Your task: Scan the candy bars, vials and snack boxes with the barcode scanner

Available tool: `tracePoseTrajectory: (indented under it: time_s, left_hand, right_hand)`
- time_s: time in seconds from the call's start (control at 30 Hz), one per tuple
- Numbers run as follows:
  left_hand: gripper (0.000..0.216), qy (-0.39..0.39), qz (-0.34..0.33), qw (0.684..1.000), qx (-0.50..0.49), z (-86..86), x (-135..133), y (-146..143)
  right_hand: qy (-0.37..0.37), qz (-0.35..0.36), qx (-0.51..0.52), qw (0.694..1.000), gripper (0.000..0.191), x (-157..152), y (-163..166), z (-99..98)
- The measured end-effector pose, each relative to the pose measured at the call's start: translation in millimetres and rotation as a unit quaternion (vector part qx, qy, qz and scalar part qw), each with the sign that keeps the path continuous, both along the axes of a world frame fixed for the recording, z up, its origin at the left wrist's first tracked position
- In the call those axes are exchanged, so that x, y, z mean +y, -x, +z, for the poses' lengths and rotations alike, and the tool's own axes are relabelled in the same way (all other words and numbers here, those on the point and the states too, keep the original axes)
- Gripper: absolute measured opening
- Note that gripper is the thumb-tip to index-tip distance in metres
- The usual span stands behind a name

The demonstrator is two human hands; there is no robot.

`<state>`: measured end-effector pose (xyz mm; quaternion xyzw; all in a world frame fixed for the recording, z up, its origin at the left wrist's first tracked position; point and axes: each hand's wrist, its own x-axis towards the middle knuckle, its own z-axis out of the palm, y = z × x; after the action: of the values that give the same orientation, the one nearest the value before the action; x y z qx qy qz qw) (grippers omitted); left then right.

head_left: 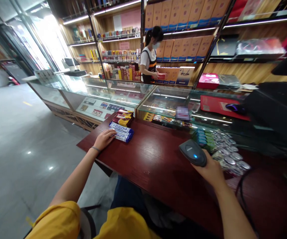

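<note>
My left hand (105, 138) rests at the near-left end of several blue-and-silver snack packets (122, 131), which lie side by side on the dark red table. Its fingers are stretched over the packet ends; the fingertips show only in part. A stack of red-and-yellow packets (123, 117) sits just beyond the blue ones. On the right, my right hand (212, 167) is closed round the handle of a dark barcode scanner (192, 152), held above the table. A blue light glows on top of the scanner, whose head points to the left, toward the middle of the table.
Several cans (229, 156) crowd the table to the right, beside green and blue packs (204, 136). A black cable (241, 189) hangs near my right forearm. Beyond the table runs a glass display counter (123, 87). A co-worker (149, 58) stands behind it holding a red box.
</note>
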<state>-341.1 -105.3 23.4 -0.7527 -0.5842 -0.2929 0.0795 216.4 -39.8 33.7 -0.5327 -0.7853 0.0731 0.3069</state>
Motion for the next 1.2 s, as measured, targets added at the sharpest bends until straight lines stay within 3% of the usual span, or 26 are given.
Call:
tracePoseTrajectory:
  time_s: [0.2,0.37,0.57,0.7,0.9,1.03,1.2]
  left_hand:
    - [0.038,-0.008,0.009,1.0,-0.018,3.3,-1.8,-7.4]
    - [0.037,-0.039,-0.012,0.999,-0.019,8.2,6.4,-46.3]
    - [0.032,-0.061,-0.085,0.991,-0.08,16.9,40.5,-137.6]
    - [0.034,-0.055,-0.157,0.979,-0.117,23.5,67.2,-211.7]
    - [0.042,-0.025,-0.231,0.961,-0.15,19.6,105.8,-312.0]
    - [0.045,-0.01,-0.255,0.952,-0.17,8.3,126.9,-360.9]
    - [0.05,0.0,-0.277,0.947,-0.164,-4.8,142.6,-398.2]
  right_hand:
    - [0.018,0.0,-0.008,1.0,0.053,1.8,-1.8,-0.4]
    - [0.037,0.005,0.032,0.999,0.053,-2.3,-3.8,13.5]
    - [0.04,0.001,0.104,0.994,0.054,-9.4,-21.4,29.9]
    - [0.026,-0.034,0.125,0.991,0.065,-20.2,-48.1,30.0]
    - [0.047,-0.095,0.103,0.989,0.056,-46.9,-86.8,29.3]
    - [0.048,-0.105,0.108,0.987,0.051,-60.0,-104.6,28.5]
    - [0.054,-0.111,0.106,0.987,0.045,-66.5,-117.1,28.1]
